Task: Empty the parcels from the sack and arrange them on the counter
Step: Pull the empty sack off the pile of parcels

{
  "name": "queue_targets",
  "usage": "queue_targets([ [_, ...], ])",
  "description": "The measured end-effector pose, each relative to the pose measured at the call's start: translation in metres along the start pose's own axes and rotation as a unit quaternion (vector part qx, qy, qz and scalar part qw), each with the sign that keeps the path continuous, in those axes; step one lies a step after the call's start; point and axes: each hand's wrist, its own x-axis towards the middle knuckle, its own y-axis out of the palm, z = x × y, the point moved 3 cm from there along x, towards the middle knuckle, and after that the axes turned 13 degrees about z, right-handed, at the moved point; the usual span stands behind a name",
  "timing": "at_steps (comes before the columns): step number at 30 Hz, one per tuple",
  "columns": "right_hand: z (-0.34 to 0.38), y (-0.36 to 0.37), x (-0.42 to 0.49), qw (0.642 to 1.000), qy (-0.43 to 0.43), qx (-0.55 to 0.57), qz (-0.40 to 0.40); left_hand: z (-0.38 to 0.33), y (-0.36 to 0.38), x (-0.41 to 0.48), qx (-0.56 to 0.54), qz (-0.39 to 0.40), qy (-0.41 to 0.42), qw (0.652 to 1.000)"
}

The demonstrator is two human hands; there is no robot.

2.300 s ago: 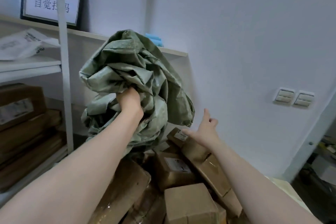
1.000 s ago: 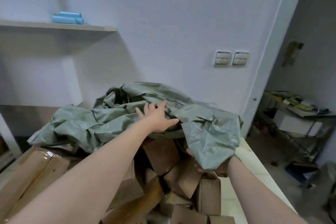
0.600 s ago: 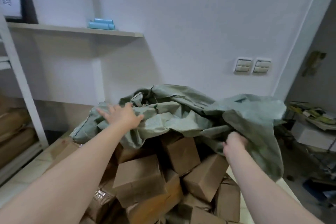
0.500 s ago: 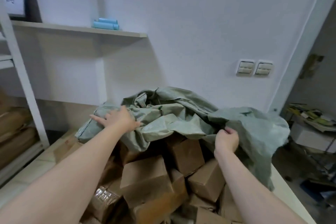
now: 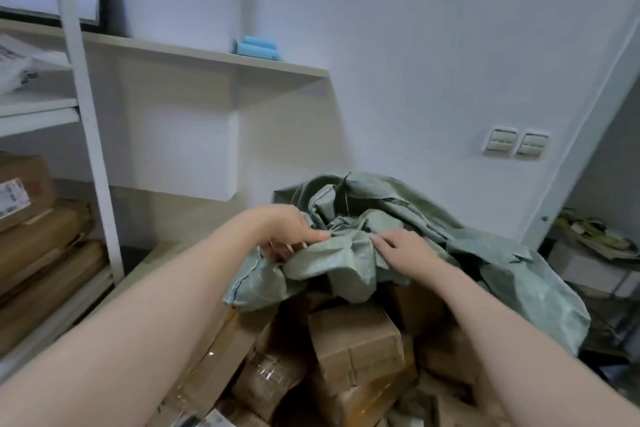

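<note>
The left hand (image 5: 289,232) has its grip closed on a fold near the stitched hem of the sack (image 5: 491,253). The right hand (image 5: 405,250) lies just beside it, straight fingers flat on the cloth, grip open. The sack lies crumpled on the heap of parcels (image 5: 353,347) on the table (image 5: 145,263), and its length runs from the hem away to the right, so the parcels lie directly below and nearer than both hands. Whether any parcel is inside the sack cannot be told, because cloth covers the heap's far side and the frame edge and forearms cut off its near part.
</note>
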Motion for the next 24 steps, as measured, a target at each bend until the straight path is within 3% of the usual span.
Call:
queue_targets([
  [1,0.000,0.001,-0.004,0.994,0.018,-0.021,0.109,0.005,-0.007,0.002,0.011,-0.047,0.007,0.999],
  [3,-0.001,0.007,-0.017,0.935,0.115,-0.055,0.330,0.024,-0.022,0.015,0.037,-0.169,-0.003,0.985],
  [5,0.000,0.009,-0.024,0.899,0.171,-0.031,0.402,0.044,-0.031,0.029,0.023,-0.220,-0.042,0.974],
  [7,0.012,0.005,-0.016,0.926,0.158,0.029,0.343,0.066,-0.035,0.056,0.008,-0.202,-0.080,0.976],
  [9,0.022,-0.004,0.006,0.969,0.142,0.055,0.195,0.073,-0.028,0.064,-0.014,-0.154,-0.086,0.984],
  [12,0.039,-0.010,0.044,0.988,0.130,0.073,0.029,0.066,-0.016,0.068,0.012,-0.099,-0.052,0.994],
  [14,0.050,-0.003,0.069,0.987,0.113,0.117,0.007,0.061,-0.010,0.074,0.035,-0.074,-0.025,0.996],
  [16,0.058,0.007,0.090,0.986,0.127,0.100,0.045,0.056,-0.012,0.078,0.042,-0.039,0.014,0.998],
  [20,0.046,0.045,0.113,0.956,0.200,-0.081,0.198,0.064,-0.029,0.071,0.042,-0.012,0.019,0.999],
  [22,0.041,0.038,0.122,0.966,0.188,-0.112,0.135,0.076,-0.040,0.070,0.045,-0.046,-0.016,0.998],
  [24,0.042,0.009,0.131,0.981,0.181,-0.070,-0.009,0.085,-0.051,0.069,0.043,-0.089,-0.046,0.994],
])
